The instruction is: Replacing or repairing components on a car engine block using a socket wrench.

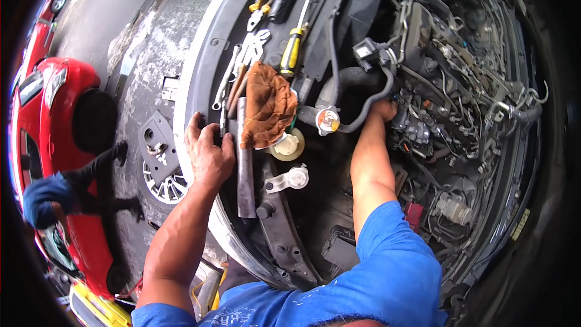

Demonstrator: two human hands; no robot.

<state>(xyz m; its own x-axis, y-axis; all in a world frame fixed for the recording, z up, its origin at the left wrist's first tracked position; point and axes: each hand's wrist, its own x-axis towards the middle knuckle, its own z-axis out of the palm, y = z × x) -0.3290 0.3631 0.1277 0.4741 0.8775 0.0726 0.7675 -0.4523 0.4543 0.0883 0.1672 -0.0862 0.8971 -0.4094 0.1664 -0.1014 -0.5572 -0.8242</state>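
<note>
My left hand (209, 152) rests on the front edge of the car, fingers apart, beside a grey metal tube (245, 175). A brown rag (266, 109) lies next to the tube, with several wrenches (245, 51) above it. Farther along the front panel are a yellow-and-black screwdriver (292, 51), yellow-handled pliers (259, 9) and a black-handled screwdriver (282, 5). My right hand (382, 111) reaches down into the engine bay, between a curved black hose (370, 106) and the engine (417, 124). Its fingers are hidden among the parts.
A radiator cap (328, 121) and a white reservoir cap (298, 177) stand between my arms. Left, on the ground, a dark plastic cover (158, 145) lies against a wheel (163, 188). Beyond are a red car (78, 103) and a person in a blue shirt (48, 200).
</note>
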